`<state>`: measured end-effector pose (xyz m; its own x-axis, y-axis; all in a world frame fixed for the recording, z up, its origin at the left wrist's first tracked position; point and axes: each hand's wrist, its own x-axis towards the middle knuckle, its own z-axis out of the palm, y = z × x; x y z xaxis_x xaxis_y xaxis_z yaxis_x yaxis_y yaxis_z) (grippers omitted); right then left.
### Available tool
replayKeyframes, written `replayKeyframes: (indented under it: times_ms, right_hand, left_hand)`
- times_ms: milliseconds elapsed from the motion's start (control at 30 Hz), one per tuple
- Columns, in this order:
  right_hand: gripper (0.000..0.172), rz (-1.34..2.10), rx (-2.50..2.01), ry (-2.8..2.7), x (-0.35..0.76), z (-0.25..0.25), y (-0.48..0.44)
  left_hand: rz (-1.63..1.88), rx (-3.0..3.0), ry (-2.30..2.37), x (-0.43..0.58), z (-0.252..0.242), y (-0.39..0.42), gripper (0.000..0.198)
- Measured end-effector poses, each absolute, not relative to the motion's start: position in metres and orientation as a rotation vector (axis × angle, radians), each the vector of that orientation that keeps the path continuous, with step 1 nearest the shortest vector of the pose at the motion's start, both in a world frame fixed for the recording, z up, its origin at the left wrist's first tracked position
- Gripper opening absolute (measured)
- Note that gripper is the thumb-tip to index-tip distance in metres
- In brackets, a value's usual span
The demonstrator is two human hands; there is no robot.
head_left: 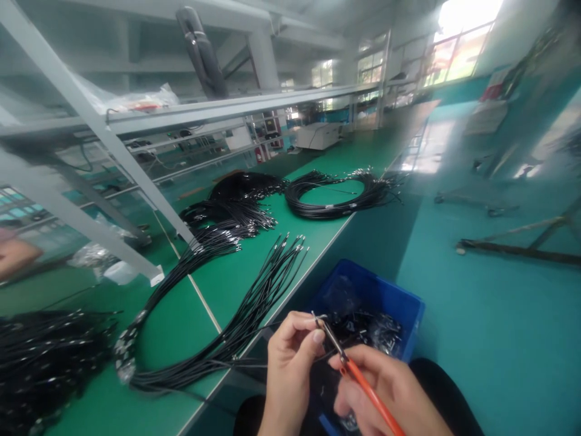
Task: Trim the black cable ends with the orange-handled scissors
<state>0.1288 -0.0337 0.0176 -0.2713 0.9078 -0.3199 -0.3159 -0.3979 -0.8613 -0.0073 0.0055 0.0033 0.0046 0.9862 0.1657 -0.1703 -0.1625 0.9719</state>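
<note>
My left hand (293,357) is closed, thumb and forefinger pinching a thin black cable near its end. In my right hand (385,384) are orange-handled pliers (370,390), whose slim metal jaws meet the cable end at my left fingertips. Whether the jaws are fully closed on it cannot be made out. From my left hand the cable runs back toward a curved bundle of black cables (181,372) on the green table (177,330). Below both hands sits a blue bin (408,312) holding small dark and clear pieces.
More black cable bundles lie on the table: a coil (318,211) at the back, a heap (247,184) beside it, and a pile (49,363) at front left. A slanted shelf post (136,181) stands on the left. Another person's hand (16,254) shows at the left edge.
</note>
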Motion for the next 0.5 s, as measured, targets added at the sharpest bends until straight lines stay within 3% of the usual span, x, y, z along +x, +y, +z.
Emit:
replayKeyframes:
  times_ms: [500]
  right_hand:
    - [0.031, 1.773, -1.146, -0.864, 0.129, 0.009, -0.024]
  left_hand:
    - [1.238, 1.384, 1.094, -0.002, -0.002, 0.006, 0.004]
